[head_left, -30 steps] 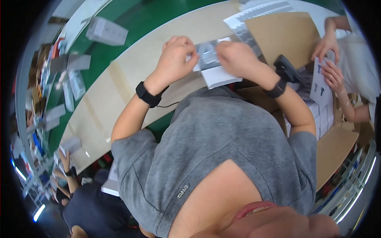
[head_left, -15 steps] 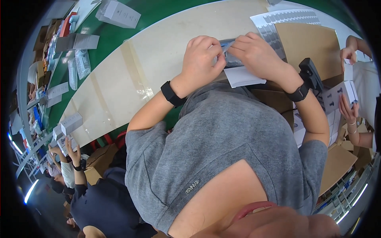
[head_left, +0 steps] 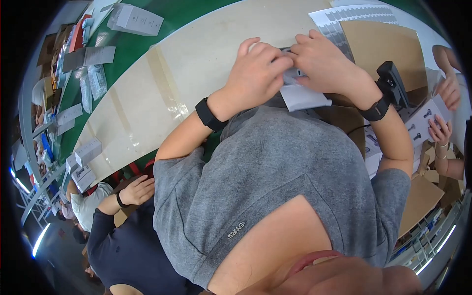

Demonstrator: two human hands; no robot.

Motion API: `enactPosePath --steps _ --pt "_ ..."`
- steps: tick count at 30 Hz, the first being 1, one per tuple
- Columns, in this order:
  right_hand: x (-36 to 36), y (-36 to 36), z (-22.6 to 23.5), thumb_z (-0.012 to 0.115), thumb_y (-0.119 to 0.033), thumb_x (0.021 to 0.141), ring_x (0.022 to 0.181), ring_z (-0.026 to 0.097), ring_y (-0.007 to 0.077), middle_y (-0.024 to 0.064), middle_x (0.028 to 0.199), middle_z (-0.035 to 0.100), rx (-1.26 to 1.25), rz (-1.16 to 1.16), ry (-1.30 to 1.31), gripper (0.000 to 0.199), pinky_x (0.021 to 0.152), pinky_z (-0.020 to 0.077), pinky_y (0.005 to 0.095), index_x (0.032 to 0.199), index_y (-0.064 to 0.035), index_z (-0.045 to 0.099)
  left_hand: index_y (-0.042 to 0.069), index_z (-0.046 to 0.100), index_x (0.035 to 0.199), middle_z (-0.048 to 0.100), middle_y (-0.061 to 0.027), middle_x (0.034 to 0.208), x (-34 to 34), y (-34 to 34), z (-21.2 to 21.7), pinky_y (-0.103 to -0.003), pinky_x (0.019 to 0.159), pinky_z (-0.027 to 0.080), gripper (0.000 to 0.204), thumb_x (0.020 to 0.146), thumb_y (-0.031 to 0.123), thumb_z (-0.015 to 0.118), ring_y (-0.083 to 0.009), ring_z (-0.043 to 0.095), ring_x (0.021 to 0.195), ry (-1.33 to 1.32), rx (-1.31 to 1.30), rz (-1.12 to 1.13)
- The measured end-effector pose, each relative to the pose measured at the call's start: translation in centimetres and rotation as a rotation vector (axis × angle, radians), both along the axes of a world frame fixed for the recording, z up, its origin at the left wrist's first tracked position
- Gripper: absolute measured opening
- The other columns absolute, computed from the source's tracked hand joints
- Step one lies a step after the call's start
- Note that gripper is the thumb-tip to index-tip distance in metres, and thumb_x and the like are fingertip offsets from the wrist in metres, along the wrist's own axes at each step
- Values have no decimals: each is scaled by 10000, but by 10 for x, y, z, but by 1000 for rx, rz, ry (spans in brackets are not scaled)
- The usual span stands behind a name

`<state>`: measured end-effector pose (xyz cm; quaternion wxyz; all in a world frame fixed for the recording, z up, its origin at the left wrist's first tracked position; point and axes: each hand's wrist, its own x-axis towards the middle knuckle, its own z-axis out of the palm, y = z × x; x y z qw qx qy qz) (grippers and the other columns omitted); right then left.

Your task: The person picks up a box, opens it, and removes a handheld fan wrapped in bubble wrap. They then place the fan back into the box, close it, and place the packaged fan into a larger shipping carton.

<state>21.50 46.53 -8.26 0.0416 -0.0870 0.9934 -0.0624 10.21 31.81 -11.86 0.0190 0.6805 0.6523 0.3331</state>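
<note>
- Pale beige work surface (head_left: pixel 162 83) edged by a green belt (head_left: pixel 172 14), seen from above the person's grey shirt.
- Left hand (head_left: pixel 255 73): fingers curled, fingertips pinching the near edge of a small grey packet (head_left: pixel 295 73) against the other hand.
- Right hand (head_left: pixel 327 64): fingers bent down over the same packet, fingertips meeting those of the left; packet mostly hidden between the two hands.
- White sheet (head_left: pixel 305 96): lies just below the hands, touching the packet.
- Both wrists carry black bands.
- Brown cardboard sheet (head_left: pixel 381 44) right of the hands, partly covering a white label sheet (head_left: pixel 339 19); a black handheld device (head_left: pixel 393 86) stands just beside the right wrist.
- White boxes (head_left: pixel 135 19) well apart at upper left; contents not visible.
- Co-worker's hands (head_left: pixel 440 132) at the right rim hold a printed card.
- Compared with half a second earlier: hands sit closer together, packet more covered.
</note>
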Motion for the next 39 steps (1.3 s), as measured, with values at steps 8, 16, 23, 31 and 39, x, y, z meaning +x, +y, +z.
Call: enactPosePath --steps 8,16,23,31,39 --pt "-7 -2 -6 682 -179 612 847 510 189 23 779 598 45 19 -121 246 762 364 313 813 -63 599 90 606 722 529 -37 844 -6 2 6 -471 952 278 117 698 205 605 -197 491 901 88 -137 -122" --pt "12 27 -8 656 -142 636 770 543 211 52 780 597 85 -5 -45 213 694 409 329 818 -49 599 95 595 735 526 -34 830 4 19 10 -465 952 285 248 705 337 642 -197 497 916 108 -75 -120" --pt "63 46 31 660 -110 650 768 554 271 131 822 589 -561 -209 259 310 705 441 359 939 -7 614 96 561 772 532 -47 855 1 37 52 -447 928 311 325 649 369 686 -210 514 908 -29 121 -255" --pt "94 35 38 665 -95 630 839 561 280 144 876 597 -710 -332 342 353 730 440 337 960 10 603 77 544 857 544 -92 944 16 47 79 -444 895 353 440 577 361 729 -272 527 903 -29 210 -445" --pt "122 49 38 660 -82 631 884 556 304 185 946 586 -684 -459 367 356 759 441 348 957 44 593 37 407 1154 544 -149 1014 43 58 66 -387 811 427 799 520 354 775 -315 551 899 -69 -30 -87"
